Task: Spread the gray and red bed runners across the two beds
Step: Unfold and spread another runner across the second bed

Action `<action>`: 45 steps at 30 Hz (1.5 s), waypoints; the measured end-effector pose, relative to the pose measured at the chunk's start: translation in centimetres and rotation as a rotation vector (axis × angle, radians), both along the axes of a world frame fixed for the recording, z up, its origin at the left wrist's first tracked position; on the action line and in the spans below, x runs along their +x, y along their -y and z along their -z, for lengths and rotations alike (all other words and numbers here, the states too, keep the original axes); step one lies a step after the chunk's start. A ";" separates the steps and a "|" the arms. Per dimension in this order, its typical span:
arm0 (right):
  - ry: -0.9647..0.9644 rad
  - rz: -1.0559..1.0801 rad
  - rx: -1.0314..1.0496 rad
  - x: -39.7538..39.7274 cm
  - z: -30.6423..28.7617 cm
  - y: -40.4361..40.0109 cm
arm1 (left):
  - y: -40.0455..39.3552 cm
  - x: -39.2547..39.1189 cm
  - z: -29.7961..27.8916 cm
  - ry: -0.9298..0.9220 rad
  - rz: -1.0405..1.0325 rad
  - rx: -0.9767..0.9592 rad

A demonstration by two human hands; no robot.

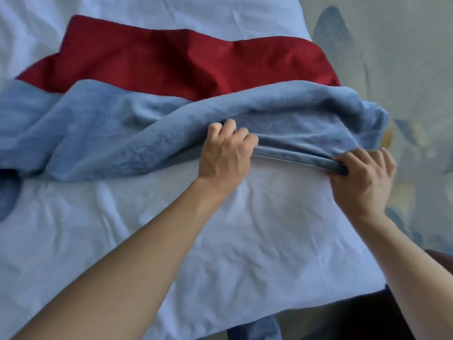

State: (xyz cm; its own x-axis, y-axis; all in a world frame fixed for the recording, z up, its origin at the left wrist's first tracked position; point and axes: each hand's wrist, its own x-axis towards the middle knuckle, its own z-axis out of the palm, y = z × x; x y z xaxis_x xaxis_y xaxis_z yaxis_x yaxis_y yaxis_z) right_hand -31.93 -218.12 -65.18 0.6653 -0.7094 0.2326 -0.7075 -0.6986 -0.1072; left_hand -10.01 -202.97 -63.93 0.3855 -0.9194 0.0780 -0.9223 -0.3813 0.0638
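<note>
While both hands [226,153] [365,177] grip its hem, the gray runner [122,133] overlaps the red runner [183,62].

patterned carpet [392,57] along the right side, pale grey-beige with dark blue leaf shapes and yellowish blotches. dark brown furniture edge [438,261] at the lower right corner, too cropped to identify. strip of blue fabric [255,330] at the bottom edge, partly hidden.

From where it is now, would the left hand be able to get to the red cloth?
Probably yes. The left hand grips the gray runner's near edge, and the red runner lies open just beyond that bunched fabric. Nothing covers it, but the hand would have to let go first.
</note>
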 end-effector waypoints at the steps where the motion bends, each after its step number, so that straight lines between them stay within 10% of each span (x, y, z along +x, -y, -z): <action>1: -0.016 0.016 0.006 -0.4 -0.2 -0.1 | -0.9 0.4 -0.2 -0.006 -0.020 -0.001; 9: 0.116 -0.352 0.075 11.3 -1.8 -8.9 | -5.3 1.0 -1.7 -0.020 -0.116 -0.113; 17: -0.023 -0.083 0.123 7.9 -2.8 -6.7 | -13.7 6.7 -2.5 -0.019 -0.306 -0.020; 25: 0.151 -0.523 0.133 18.8 -4.1 -19.4 | -17.6 6.3 -2.3 -0.020 -0.316 -0.198; 45: 0.109 -0.464 0.163 23.6 -6.0 -27.1 | -27.0 12.2 -2.2 -0.131 -0.284 -0.331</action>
State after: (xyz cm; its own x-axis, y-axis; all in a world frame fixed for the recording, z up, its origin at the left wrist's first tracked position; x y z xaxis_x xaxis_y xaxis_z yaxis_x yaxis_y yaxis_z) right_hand -8.37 -191.03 -59.15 0.8975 -0.3771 0.2287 -0.3046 -0.9050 -0.2970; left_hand 2.21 -176.01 -61.69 0.6447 -0.7099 0.2835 -0.7603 -0.5572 0.3338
